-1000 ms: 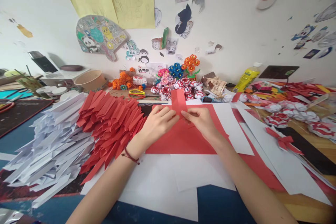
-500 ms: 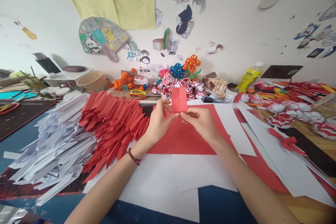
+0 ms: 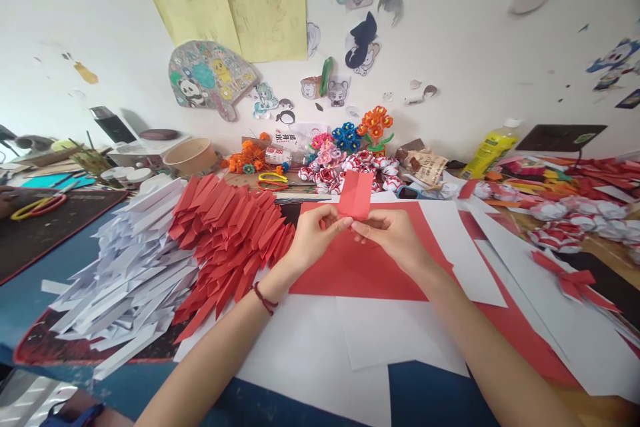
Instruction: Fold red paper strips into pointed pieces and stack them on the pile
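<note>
Fingers [image 3: 369, 231] pinching red paper [image 3: 356, 192], "开水" label [image 3: 287, 138]

Over the red sheet [image 3: 370, 273]: 2 hands [image 3: 315, 233], 1 small red paper [image 3: 356, 192]. Left of it: 1 white strip pile [image 3: 133, 267], 1 red strip pile [image 3: 230, 230]; strips overlap, uncountable. Back-left: 1 tan bowl [image 3: 190, 157]. Back-right: 1 yellow bottle [image 3: 493, 150]. Right: 1 red bow [image 3: 573, 278].

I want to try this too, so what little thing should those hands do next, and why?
Maybe press along the lower edge of the small red paper. The left hand and right hand both pinch it there, thumbs close together, while its upper part sticks up free. I can't tell whether that edge is creased.
</note>
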Available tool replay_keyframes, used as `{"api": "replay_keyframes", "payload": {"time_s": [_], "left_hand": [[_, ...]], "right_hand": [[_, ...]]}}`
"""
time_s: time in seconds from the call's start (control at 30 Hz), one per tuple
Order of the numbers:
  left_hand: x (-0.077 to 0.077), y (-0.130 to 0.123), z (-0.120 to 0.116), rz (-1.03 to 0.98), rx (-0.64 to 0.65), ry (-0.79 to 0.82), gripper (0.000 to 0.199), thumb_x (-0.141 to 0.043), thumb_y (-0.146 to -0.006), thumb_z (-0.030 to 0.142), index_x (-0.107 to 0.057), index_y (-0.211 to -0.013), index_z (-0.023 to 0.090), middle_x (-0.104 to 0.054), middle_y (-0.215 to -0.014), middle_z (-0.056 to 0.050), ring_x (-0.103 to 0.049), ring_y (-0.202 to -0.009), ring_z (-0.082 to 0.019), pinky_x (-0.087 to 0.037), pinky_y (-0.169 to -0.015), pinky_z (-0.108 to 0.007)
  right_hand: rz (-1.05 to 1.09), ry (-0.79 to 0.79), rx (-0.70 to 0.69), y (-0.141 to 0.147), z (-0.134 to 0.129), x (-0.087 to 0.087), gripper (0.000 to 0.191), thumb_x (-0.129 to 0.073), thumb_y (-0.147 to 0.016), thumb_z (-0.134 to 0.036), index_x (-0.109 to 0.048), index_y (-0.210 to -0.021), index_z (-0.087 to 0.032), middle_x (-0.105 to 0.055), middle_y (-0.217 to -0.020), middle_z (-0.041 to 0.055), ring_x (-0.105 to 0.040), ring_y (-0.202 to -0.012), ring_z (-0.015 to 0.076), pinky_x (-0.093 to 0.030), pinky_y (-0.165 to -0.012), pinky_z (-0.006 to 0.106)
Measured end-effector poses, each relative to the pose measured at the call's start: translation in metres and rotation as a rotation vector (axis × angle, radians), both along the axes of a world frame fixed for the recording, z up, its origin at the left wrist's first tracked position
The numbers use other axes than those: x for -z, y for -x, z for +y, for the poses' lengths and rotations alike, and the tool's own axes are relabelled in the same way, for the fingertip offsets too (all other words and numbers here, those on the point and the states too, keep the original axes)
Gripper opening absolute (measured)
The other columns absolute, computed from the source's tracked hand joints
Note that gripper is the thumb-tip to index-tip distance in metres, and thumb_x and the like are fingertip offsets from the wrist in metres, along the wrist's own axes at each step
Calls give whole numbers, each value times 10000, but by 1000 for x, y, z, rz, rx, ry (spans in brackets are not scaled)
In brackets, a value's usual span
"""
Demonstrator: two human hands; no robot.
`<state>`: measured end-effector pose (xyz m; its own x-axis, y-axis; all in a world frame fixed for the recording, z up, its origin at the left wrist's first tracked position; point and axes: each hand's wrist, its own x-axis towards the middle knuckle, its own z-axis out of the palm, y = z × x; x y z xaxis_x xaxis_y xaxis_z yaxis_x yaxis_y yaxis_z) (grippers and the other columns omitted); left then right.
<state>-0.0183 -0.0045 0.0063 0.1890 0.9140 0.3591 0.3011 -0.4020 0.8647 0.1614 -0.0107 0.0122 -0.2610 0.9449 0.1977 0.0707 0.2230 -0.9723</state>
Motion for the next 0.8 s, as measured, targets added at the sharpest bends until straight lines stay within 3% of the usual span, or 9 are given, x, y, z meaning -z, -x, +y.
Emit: {"api": "replay_keyframes", "payload": {"time_s": [0.3, 0.43, 0.57, 0.8], "left_hand": [[-3, 1, 0, -56, 61, 45, 415, -636, -794, 527, -542, -658, 147, -504, -607, 31, -399, -577, -87, -292, -555, -225], [-6, 2, -1, -61, 75, 39, 339, -639, -815, 473, -614, -761, 139, -575, -695, 6, -447, -629, -98, -322, -589, -231], [-8, 3, -1, -48, 50, 15, 285, -630, -834, 422, -661, -839, 139, -626, -763, -15, -476, -665, -108, -345, -627, -236], [-6, 0, -3, -28, -21, 3, 291, -616, -838, 426, -629, -766, 145, -577, -683, 7, -433, -619, -102, -336, -600, -232]], "right_hand": [[29, 2, -25, 1, -2, -3, 265, -715, -771, -399, -739, -888, -163, -704, -768, 59, -624, -652, 168, -503, -603, 296], [32, -14, -1, 1, -2, -3, 260, -702, -785, -390, -729, -885, -152, -688, -751, 56, -613, -650, 163, -501, -600, 293], [36, -13, -10, 1, -2, -3, 267, -695, -795, -394, -725, -908, -153, -686, -770, 55, -609, -658, 160, -498, -601, 288], [43, 2, 5, -1, 0, -1, 265, -689, -806, -405, -735, -832, -145, -680, -718, 63, -605, -639, 164, -486, -588, 287]]}}
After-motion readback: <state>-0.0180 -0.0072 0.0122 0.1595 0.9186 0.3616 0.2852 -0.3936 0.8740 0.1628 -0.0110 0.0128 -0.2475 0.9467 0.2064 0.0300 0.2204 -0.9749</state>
